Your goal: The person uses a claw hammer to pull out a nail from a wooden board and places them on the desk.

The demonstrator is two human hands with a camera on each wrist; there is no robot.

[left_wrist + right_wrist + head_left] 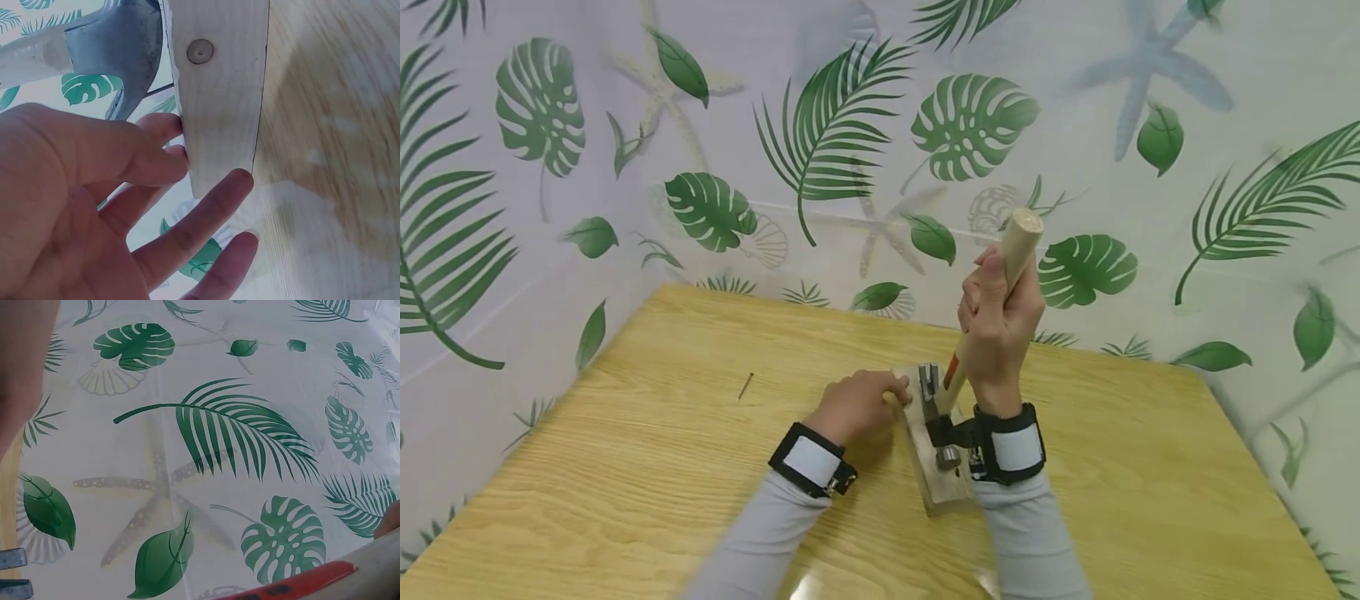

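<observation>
My right hand (1000, 325) grips the wooden handle of a claw hammer (1021, 242), which slants up and away from the block. The hammer's metal head (948, 457) is over a pale wooden block (951, 487). In the left wrist view, a thin dark nail-like shaft (160, 90) runs between the claw (128, 97) and the block's face; its tip is hidden. My left hand (857, 404) holds the block's far left corner, thumb and fingertips touching its edges. From the right wrist, the handle's red label (294, 581) shows low in view.
A loose nail (746, 386) lies on the wood-grain table (647, 467), left of my left hand. Behind the table hangs a leaf-patterned sheet (865, 150). A round knot (200, 52) marks the block's side.
</observation>
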